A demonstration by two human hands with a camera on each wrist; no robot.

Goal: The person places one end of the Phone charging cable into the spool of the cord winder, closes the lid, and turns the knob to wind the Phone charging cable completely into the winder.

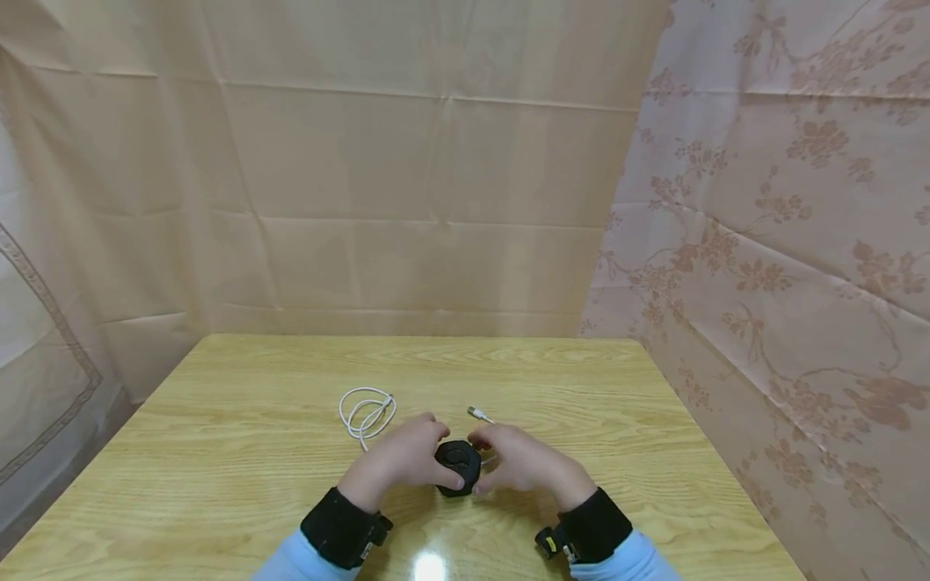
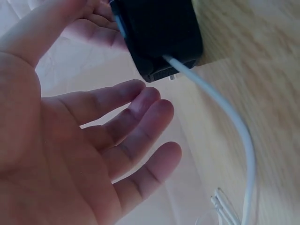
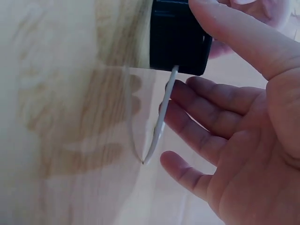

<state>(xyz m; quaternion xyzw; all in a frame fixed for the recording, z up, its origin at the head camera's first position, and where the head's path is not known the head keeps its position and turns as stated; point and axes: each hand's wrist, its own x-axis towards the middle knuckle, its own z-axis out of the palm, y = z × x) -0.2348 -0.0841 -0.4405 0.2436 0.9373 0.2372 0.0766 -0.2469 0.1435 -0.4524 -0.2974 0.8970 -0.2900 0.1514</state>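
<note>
A small black box (image 1: 459, 458) with several flat sides sits on the table between the two hands. White cable (image 2: 236, 124) comes out of its left side, and more white cable (image 3: 161, 112) leaves its right side and bends back in a narrow loop. My left hand (image 1: 407, 452) is beside the box, its thumb overlapping the near left edge in the head view, its other fingers extended and apart from the box. On the other side, my right hand (image 1: 519, 461) has its thumb at the box's edge and its fingers spread loosely below the cable exit.
Loose coils of the white cable (image 1: 369, 415) lie on the table to the left. A USB plug (image 1: 476, 413) points away beyond the right hand. Behind the wooden table (image 1: 218, 452) hang a beige curtain (image 1: 349, 177) and a floral curtain (image 1: 785, 242).
</note>
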